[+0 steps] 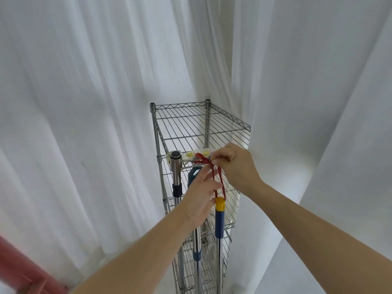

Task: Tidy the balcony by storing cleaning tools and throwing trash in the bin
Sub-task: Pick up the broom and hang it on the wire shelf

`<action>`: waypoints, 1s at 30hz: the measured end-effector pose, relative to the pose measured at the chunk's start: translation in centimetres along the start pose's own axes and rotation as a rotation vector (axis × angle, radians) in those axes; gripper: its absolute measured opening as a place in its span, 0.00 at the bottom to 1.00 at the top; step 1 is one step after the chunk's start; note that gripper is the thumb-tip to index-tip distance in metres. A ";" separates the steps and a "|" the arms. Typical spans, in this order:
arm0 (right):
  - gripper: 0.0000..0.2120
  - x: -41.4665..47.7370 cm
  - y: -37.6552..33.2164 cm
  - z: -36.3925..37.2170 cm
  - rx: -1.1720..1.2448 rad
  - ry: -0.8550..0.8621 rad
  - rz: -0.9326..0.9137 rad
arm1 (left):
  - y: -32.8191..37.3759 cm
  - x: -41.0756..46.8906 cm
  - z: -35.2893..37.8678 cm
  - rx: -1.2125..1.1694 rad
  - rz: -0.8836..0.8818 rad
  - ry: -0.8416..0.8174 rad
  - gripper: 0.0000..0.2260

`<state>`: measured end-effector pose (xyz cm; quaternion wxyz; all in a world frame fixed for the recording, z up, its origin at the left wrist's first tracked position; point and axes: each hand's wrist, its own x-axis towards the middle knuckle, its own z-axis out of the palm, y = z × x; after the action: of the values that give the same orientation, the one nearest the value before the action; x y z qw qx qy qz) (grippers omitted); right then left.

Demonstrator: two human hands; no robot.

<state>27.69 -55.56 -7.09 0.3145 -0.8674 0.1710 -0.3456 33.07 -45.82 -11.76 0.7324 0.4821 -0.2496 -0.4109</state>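
**Hanging the blue-handled tool on the rack**

While both hands work at the front edge of the wire rack [201, 124], I read this as the storing step: a long tool with a blue handle [219, 221] and a yellow cap [220, 203] is being hung by its red cord [214, 177] from a hook rail [191, 155] fixed to the rack's front edge. That tool stands upright against the front of the rack, its cap just below my hands, with two other poles beside it: a steel one with a black cap [176, 166] to the left, and a second steel pole [197, 251] with a blue hanger loop [194, 172] between them.

My right hand [235, 168] is raised to the rail, wrist bent, fingers [220, 159] pinched shut on the knotted top of the cord right at the rail. My left hand [199, 200] sits lower and nearer me, palm turned inward, fingers loosely spread and touching the cord's hanging loop (steadying it, I judge, rather than gripping; I cannot tell whether it truly holds anything).

Next, I think, the loop must be seated fully over its hook, then let go gently so the pole hangs without swinging into its neighbours. Something red [23, 266], blurred, lies at the lower left; I cannot make out what it is.
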 end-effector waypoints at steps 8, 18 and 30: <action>0.08 -0.3 -0.3 -0.1 -0.015 0.049 0.004 | 1.2 0.3 -0.6 0.107 0.008 0.062 0.19; 0.11 -1.2 -1.3 -0.7 0.058 0.079 0.096 | 1.9 -0.6 0.4 0.203 0.047 0.168 0.18; 0.08 -1.3 -4.0 -1.6 0.157 0.233 0.008 | 5.5 -4.8 1.3 0.692 0.379 0.285 0.13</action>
<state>25.97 -52.55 -4.20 0.3610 -0.7934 0.1822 -0.4550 31.46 -41.37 -6.08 0.6170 0.6974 -0.3533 -0.0900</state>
